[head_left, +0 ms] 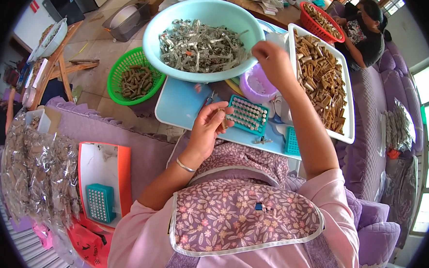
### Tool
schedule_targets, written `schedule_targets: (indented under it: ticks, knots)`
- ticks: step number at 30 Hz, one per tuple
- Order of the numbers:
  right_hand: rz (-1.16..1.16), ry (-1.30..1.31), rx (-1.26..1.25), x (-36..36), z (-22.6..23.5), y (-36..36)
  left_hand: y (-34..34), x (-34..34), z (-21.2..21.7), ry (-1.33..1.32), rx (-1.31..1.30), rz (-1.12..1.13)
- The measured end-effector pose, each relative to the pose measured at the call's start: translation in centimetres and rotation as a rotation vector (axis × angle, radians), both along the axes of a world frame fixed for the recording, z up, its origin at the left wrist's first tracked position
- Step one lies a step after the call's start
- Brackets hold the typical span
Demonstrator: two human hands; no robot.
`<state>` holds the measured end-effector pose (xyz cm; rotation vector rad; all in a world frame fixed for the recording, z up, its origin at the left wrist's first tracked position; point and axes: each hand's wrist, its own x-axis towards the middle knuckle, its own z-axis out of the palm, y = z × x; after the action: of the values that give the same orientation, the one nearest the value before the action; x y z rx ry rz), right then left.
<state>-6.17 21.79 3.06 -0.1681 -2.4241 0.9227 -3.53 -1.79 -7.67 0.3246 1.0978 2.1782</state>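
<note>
My left hand [208, 129], a silver bangle on its wrist, is closed around a small brown piece [224, 124]; its exact kind is hard to make out. Beside those fingers stands a teal rack [249, 114] filled with rows of small white-topped pieces. My right hand [273, 62] is raised at the right rim of a pale blue basin [152, 52], its fingers pinched together; what they hold, if anything, cannot be seen. Crumpled clear and silvery wrappers [202, 45] fill the basin. Below the right hand sits a lilac tub [258, 85].
A white tray [350, 112] of brown pieces stands right, a green basket [112, 86] of brownish pieces left. A blue table [174, 104] bears a second teal rack [292, 142]. An orange-edged box [125, 187] holds another rack. A person [364, 34] sits by a red basket [310, 24].
</note>
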Motion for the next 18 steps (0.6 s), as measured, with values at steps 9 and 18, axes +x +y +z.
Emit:
schedule_targets:
  ticks: [9, 18]
  knots:
    - [-0.039, 0.146, -0.372, 8.3, -1.7, -3.1, 1.6, 0.3, 3.0, 0.094, 0.076, -0.147]
    - [0.147, -0.037, -0.858, 15.7, -6.2, -4.2, 3.4, 1.7, 2.4, 0.162, 0.099, -0.279]
